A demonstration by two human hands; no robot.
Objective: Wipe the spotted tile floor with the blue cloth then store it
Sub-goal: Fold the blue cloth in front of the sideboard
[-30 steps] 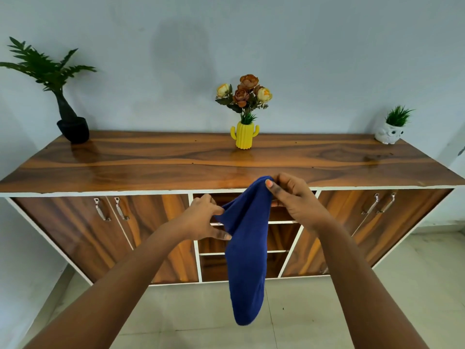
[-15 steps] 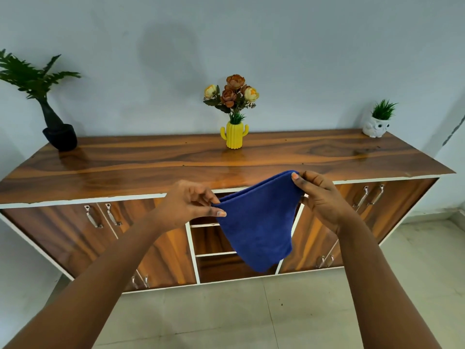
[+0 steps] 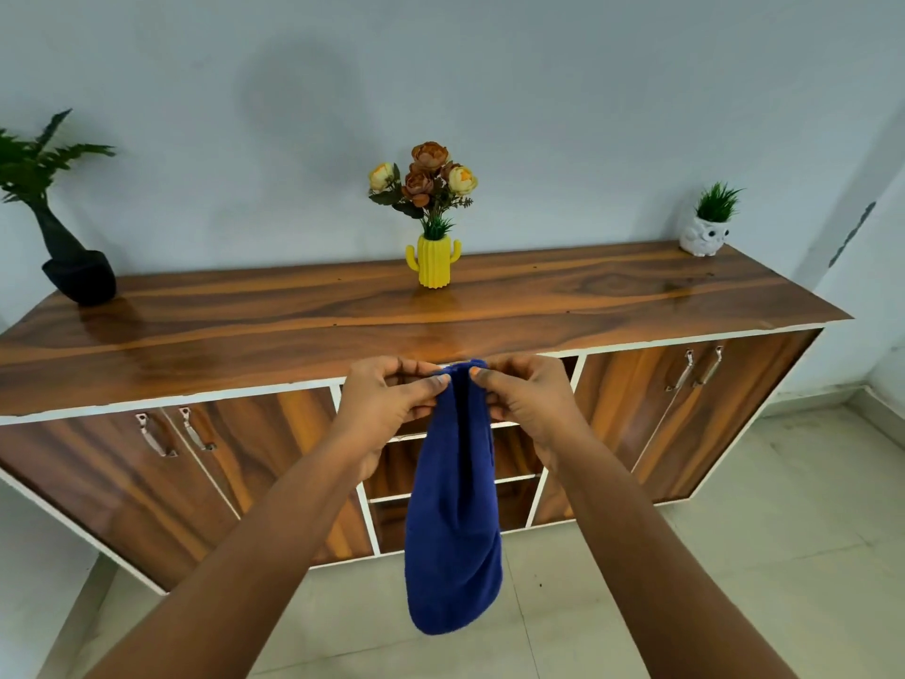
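Cloth status: blue cloth (image 3: 453, 521) is pinched at its top by both hands, left hand (image 3: 387, 406) at 9 o'clock, right hand (image 3: 526, 409) at 3, and hangs doubled before the cabinet's open shelves (image 3: 448, 482). Risk: w/ fingertip-only grip, a slip is judged likely to drop it onto the floor (image 3: 710, 556).

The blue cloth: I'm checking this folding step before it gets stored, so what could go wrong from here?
1. Both the left hand and the right hand pinch only the top edge of the blue cloth. The rest hangs free, so a loose pinch could drop it onto the tile floor.
2. The cloth hangs bunched and uneven, so the fold may come out lopsided.
3. The open shelves of the cabinet look shallow, so a bulky fold might not sit neatly.
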